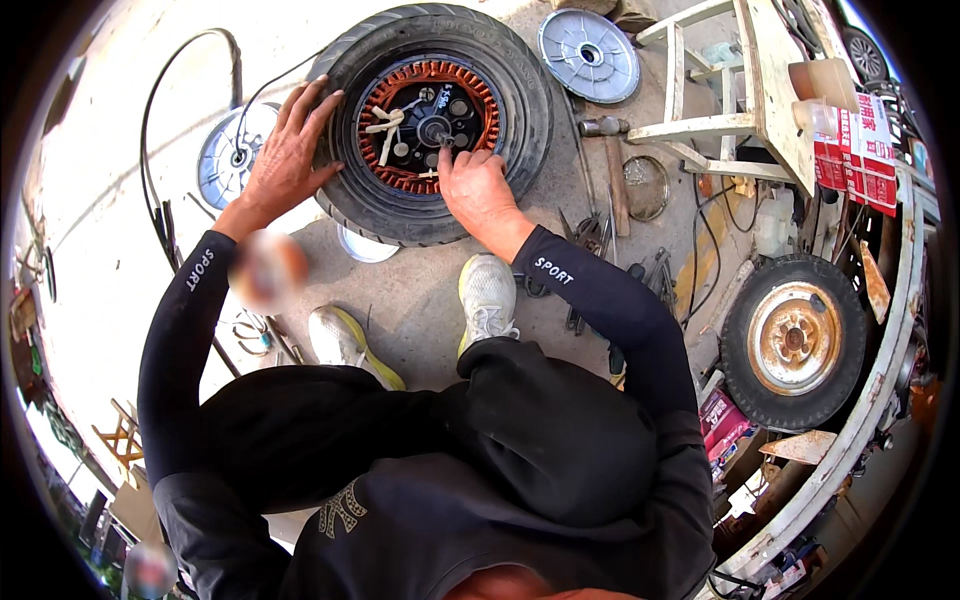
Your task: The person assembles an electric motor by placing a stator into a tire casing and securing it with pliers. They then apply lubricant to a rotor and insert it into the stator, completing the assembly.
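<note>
A hub motor wheel lies flat on the ground before me, its black tyre (pixel 525 150) around an opened motor. Inside, copper windings (pixel 487 97) ring a dark stator plate with a central axle (pixel 434 130). Pale tied wires (pixel 386 124) lie on the plate's left side. My left hand (pixel 285 150) rests with spread fingers on the tyre's left edge. My right hand (pixel 478 190) reaches over the near right rim, fingers curled and index fingertip at the axle. Whatever its fingertips may pinch is too small to make out.
Round metal motor covers lie left (pixel 222 160) and far right (pixel 590 58) of the wheel. A hammer (pixel 616 170), a round glass dish (pixel 646 188) and pliers (pixel 590 235) are on the ground at right. Beyond stand a white wooden stool (pixel 700 128) and a rusty-rimmed wheel (pixel 795 338).
</note>
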The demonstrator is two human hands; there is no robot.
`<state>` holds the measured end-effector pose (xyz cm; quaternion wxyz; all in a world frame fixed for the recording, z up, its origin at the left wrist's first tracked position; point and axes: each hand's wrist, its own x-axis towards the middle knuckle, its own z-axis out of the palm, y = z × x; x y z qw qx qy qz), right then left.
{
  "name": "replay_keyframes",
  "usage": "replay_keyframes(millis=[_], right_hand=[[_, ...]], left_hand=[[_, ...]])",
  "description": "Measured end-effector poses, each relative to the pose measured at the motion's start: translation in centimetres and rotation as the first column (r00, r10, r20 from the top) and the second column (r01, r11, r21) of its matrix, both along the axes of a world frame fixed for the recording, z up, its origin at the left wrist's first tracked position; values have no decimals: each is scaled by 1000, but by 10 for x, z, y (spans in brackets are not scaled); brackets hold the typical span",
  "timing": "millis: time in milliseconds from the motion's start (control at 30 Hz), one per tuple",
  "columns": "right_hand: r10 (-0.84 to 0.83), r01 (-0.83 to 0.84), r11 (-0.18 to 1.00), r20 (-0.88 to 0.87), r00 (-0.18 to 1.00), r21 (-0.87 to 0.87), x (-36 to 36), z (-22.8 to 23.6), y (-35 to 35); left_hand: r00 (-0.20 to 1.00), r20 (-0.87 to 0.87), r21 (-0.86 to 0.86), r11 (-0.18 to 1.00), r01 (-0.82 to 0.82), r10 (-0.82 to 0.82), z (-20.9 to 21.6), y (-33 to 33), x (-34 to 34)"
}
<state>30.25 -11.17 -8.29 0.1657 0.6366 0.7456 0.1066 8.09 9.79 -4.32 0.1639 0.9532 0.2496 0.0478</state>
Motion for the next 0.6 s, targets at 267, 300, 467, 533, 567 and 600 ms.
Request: replay_keyframes(millis=[267, 300, 467, 533, 567, 600], right_hand=[[-316, 553, 799, -619, 719, 235, 115, 25, -47], [-372, 693, 671, -690, 621, 262, 140, 6, -41], [-356, 492, 795, -383, 852, 355, 222, -72, 3], [-370, 435, 854, -254, 894, 286, 235, -88, 16], [-350, 415, 866, -255, 901, 280, 240, -93, 23], [-330, 395, 877, -255, 909, 273, 246, -96, 27]], left_hand=[[994, 113, -45, 999, 9, -4, 2, 5, 4], [991, 133, -48, 999, -16, 22, 2, 4, 7], [980, 140, -69, 989, -133, 142, -2, 12, 39], [975, 141, -56, 985, -162, 169, -4, 15, 45], [976, 127, -33, 984, -174, 177, -1, 16, 45], [976, 114, -13, 983, -185, 185, 3, 17, 44]])
